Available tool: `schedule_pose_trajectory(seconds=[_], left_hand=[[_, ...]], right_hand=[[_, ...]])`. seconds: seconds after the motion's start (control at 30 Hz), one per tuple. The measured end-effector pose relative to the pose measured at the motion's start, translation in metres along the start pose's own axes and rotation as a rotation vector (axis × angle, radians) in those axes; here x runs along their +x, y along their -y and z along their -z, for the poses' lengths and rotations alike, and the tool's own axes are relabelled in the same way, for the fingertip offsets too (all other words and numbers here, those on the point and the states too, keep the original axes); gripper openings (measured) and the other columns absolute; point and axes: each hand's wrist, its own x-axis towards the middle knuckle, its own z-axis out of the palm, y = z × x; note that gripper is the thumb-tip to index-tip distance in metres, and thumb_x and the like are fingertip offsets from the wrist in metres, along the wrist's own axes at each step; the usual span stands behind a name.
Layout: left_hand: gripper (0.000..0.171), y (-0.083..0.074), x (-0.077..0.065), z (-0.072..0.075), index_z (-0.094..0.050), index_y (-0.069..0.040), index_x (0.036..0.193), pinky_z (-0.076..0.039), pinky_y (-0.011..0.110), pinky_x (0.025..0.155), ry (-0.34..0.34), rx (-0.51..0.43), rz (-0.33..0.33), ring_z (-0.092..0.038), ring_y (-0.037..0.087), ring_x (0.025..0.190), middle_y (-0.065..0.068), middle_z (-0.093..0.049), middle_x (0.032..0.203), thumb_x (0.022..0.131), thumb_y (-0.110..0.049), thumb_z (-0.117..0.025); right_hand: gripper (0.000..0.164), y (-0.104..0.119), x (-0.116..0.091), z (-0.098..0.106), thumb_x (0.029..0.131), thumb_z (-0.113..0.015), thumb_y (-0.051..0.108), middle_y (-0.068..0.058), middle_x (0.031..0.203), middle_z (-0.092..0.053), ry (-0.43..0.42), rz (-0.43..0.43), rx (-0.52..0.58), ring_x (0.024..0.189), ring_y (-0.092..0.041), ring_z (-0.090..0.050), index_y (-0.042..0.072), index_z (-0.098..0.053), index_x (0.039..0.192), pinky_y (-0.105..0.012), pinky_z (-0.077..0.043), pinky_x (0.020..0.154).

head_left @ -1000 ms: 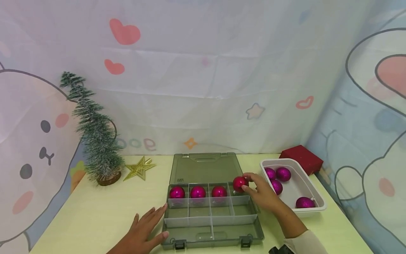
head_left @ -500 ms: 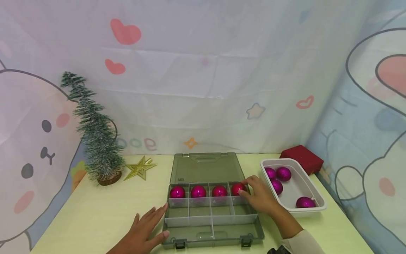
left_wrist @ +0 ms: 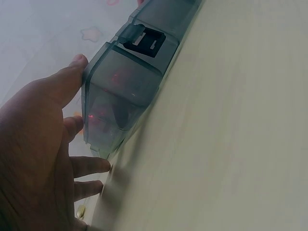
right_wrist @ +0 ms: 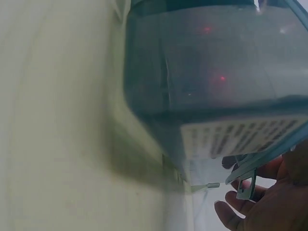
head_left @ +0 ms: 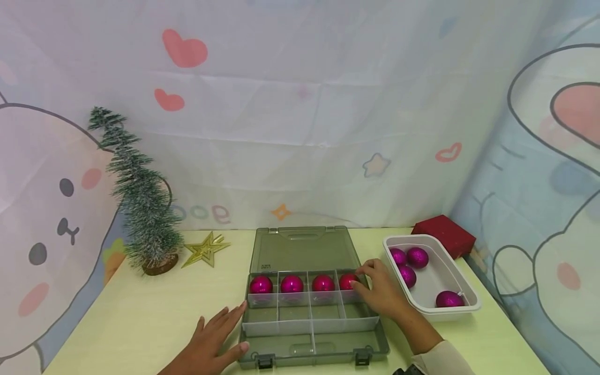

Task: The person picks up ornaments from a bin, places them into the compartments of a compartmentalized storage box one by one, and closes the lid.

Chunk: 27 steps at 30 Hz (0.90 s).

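A green translucent compartment box lies with its lid folded back. Shiny magenta baubles sit one to a compartment along its back row. At the right end of that row, my right hand pinches a red bauble between thumb and fingers, low in the compartment. My left hand lies along the box's left side, its fingers extended and thumb at the front left corner. In the left wrist view, the left thumb is at the box's edge. The right wrist view mostly shows the box's side wall.
A white tub holding several glittery purple baubles stands right of the box. Behind it is a dark red block. A gold star and a small frosted Christmas tree stand at the back left.
My right hand has lowered the red bauble into the back right compartment, moving slightly left and down. The left hand has stayed in place at the box's side.
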Motion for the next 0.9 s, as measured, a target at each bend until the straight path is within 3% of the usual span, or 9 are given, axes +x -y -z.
schedule_pose_trajectory(seconds=[0.37,0.67,0.77,0.9], left_hand=[[0.077,0.0,-0.001,0.001,-0.023,-0.031,0.177,0.011,0.095,0.112,0.003,-0.008,0.02,-0.016,0.057,0.166,0.014,-0.028,0.181,0.112,-0.048,-0.061],[0.076,0.002,0.0,0.0,-0.022,-0.034,0.177,0.011,0.095,0.112,0.005,-0.025,0.025,-0.015,0.058,0.167,0.014,-0.027,0.182,0.112,-0.048,-0.06],[0.076,0.003,0.001,-0.001,-0.022,-0.035,0.177,0.011,0.095,0.112,0.007,-0.02,0.021,-0.014,0.058,0.167,0.015,-0.027,0.182,0.112,-0.048,-0.061],[0.077,0.003,0.002,-0.001,-0.023,-0.034,0.177,0.011,0.095,0.112,0.004,-0.012,0.02,-0.015,0.057,0.167,0.014,-0.028,0.181,0.112,-0.049,-0.061]], right_hand=[[0.041,0.008,0.0,0.018,0.104,-0.077,0.02,-0.02,0.139,-0.058,0.032,0.061,0.08,0.134,-0.041,-0.06,-0.005,-0.07,0.136,-0.061,-0.06,0.103],[0.038,0.009,-0.003,0.049,0.103,-0.078,0.014,-0.018,0.138,-0.062,-0.06,0.139,0.07,0.13,-0.039,-0.062,-0.001,-0.071,0.137,-0.051,-0.062,0.096],[0.037,0.001,-0.007,0.056,0.102,-0.079,0.012,-0.018,0.138,-0.064,-0.089,0.14,0.064,0.127,-0.034,-0.063,0.0,-0.073,0.136,-0.042,-0.064,0.094],[0.036,-0.014,-0.009,0.066,0.1,-0.08,0.008,-0.02,0.138,-0.065,-0.127,0.156,0.081,0.104,-0.016,-0.066,0.0,-0.074,0.134,-0.023,-0.06,0.082]])
